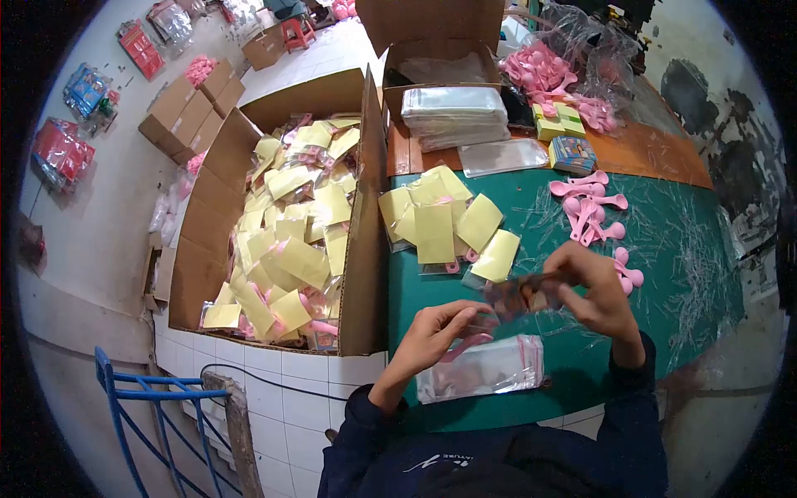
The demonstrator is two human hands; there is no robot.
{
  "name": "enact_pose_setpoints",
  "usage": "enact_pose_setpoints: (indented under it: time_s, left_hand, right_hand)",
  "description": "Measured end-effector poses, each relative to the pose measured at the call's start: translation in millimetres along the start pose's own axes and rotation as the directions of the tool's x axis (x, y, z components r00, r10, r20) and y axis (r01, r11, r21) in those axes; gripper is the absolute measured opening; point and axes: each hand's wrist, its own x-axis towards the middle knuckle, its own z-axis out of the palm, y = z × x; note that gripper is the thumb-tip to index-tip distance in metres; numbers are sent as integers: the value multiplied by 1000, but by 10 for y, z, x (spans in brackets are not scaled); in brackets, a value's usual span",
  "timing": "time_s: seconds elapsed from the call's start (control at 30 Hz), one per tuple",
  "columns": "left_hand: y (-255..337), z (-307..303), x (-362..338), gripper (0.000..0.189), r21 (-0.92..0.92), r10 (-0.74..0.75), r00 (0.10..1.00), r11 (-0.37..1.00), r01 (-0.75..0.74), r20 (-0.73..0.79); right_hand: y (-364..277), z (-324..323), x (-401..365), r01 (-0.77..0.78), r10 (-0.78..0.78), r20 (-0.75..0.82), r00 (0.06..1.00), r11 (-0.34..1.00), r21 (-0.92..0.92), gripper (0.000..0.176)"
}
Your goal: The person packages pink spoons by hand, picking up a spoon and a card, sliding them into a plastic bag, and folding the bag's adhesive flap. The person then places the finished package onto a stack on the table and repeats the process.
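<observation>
Between my two hands is a small clear plastic bag with a printed card (520, 297) in it, smeared by motion. My left hand (433, 334) is closed on the bag's near left end, where something pink shows through the film. At the other end my right hand (591, 289) pinches the card and bag with thumb and fingers. Just below lies a stack of clear plastic bags (477, 372) on the green table. Close beyond my right hand are loose pink spoons (628, 274), with more pink spoons (588, 212) further back.
Packets with yellow card backs (436, 234) lie beyond my left hand. A large cardboard box (365, 249) full of similar packets stands at the left. Toward the back are bag stacks (452, 112), printed cards (573, 153) and a pink spoon heap (538, 66). Plastic strips (697, 249) litter the right.
</observation>
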Motion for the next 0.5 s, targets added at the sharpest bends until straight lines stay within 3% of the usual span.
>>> enact_pose_setpoints:
  time_s: [0.03,0.13,0.17,0.3,0.37,0.4,0.43,0.5]
  left_hand:
    - [9,10,-3,30,-6,8,1000,1000,-8,-12]
    - [34,8,-26,29,53,4,999,999,-2,-42]
    - [41,-11,-31,29,118,-10,999,993,15,-49]
    - [-29,-3,-22,29,205,11,998,979,0,-56]
    - [-32,10,-14,30,343,33,999,939,-27,-10]
    - [-32,17,-9,30,410,41,999,911,-43,14]
    - [-61,77,-5,37,270,72,996,959,-81,43]
    - [-17,128,-14,43,415,60,996,907,-79,59]
  right_hand:
    - [2,10,-15,-58,69,-88,994,991,120,18]
    - [-16,21,-27,-21,19,47,999,999,24,19]
    - [-64,32,-5,85,-70,92,993,983,-166,20]
    - [-65,51,-14,102,-74,136,988,972,-213,20]
    - [-59,65,-11,107,-72,172,983,972,-209,18]
    - [-50,84,-8,115,-61,235,970,968,-224,17]
    - [-35,110,2,125,-51,298,953,963,-238,17]
    - [41,183,-4,133,-15,407,913,956,-263,18]
